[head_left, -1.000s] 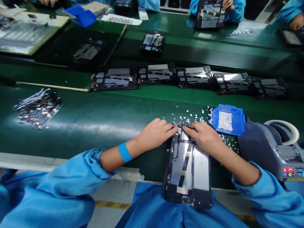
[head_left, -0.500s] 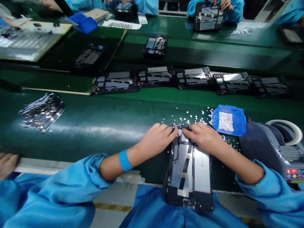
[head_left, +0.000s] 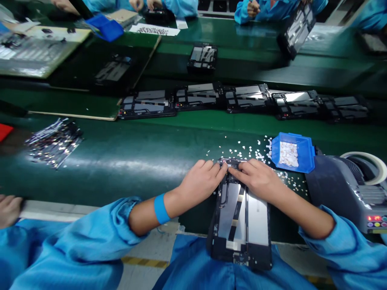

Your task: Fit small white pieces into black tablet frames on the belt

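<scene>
An opened tablet frame (head_left: 240, 225) lies lengthwise in front of me, its near end over the edge of the green table (head_left: 136, 161). My left hand (head_left: 201, 181) and my right hand (head_left: 258, 177) meet at the frame's far top edge, fingertips pressed together on a small part there. What the fingertips pinch is too small to make out. A blue band circles my left wrist.
A blue bin (head_left: 292, 152) of white bits sits right of my hands, with several bits scattered around. A grey tape dispenser (head_left: 347, 189) stands at far right. A pile of shiny strips (head_left: 54, 141) lies left. Several tablet frames (head_left: 242, 98) line the belt. Another person's hand (head_left: 9, 209) rests at left.
My hands stay at the frame's top edge, fingertips drawn slightly closer. A co-worker across the belt has tilted a tablet frame up. A red object has appeared at the left edge.
</scene>
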A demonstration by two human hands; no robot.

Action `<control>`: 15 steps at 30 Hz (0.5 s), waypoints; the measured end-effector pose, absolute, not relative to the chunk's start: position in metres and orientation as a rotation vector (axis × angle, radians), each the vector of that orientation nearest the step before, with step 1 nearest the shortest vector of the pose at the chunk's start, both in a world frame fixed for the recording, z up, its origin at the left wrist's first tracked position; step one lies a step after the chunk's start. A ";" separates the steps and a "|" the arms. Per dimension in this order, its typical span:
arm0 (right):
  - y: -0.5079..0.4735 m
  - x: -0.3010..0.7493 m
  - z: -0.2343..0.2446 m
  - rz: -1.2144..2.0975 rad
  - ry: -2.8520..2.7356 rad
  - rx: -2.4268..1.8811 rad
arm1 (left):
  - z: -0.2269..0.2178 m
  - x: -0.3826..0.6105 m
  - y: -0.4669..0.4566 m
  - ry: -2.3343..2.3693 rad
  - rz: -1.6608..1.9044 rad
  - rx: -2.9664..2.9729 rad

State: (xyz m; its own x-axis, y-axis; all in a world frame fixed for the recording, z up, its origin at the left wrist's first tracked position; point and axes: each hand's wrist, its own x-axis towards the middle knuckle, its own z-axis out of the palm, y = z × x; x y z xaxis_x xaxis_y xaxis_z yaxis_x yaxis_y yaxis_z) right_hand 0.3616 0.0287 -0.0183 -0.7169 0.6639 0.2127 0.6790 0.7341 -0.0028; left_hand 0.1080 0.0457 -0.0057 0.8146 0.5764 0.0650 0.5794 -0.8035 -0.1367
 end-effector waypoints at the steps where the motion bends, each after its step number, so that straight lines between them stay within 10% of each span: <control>1: 0.029 0.361 -0.018 -0.114 -2.736 -1.080 | -0.006 0.108 0.045 -0.914 -0.032 -2.846; 15: 0.027 0.356 -0.019 -0.182 -2.741 -1.113 | -0.007 0.108 0.040 -0.935 0.050 -2.829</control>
